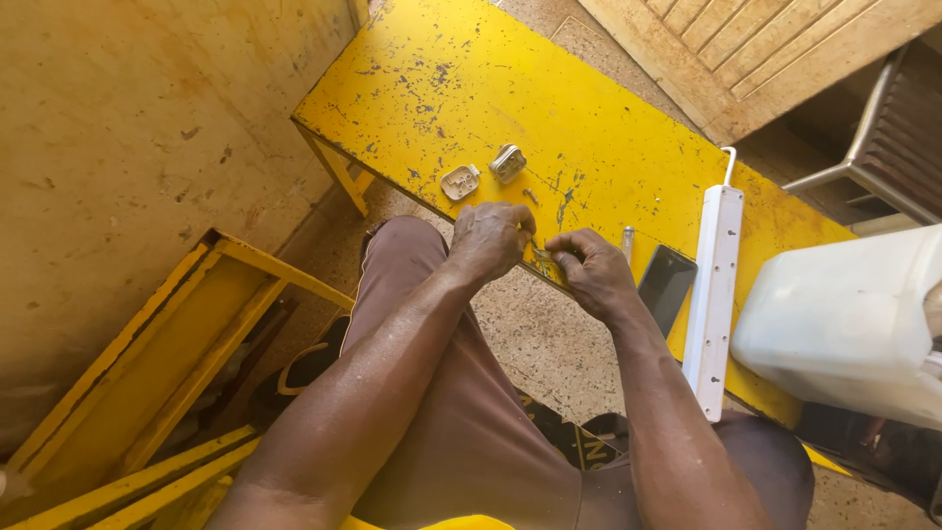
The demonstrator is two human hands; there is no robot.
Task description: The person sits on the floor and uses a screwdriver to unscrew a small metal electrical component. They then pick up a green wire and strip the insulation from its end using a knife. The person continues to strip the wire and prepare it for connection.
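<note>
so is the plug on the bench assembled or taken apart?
Taken apart: plug base and plug cover lie as separate halves on the yellow bench, beyond both hands.

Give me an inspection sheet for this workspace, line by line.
Surface: yellow bench, paint chipped and scratched.
Job's things: small part pinched between both hands at the bench edge, too small to identify; two halves of an opened plug and a screw lie just beyond.
Clutter: phone, white power strip, white jerrycan, small tool.
Grippers: left hand and right hand bare, fingers closed on the part.
Cables: white lead stub at the strip's end.
Surroundings: yellow frame, metal chair, wooden door.
</note>
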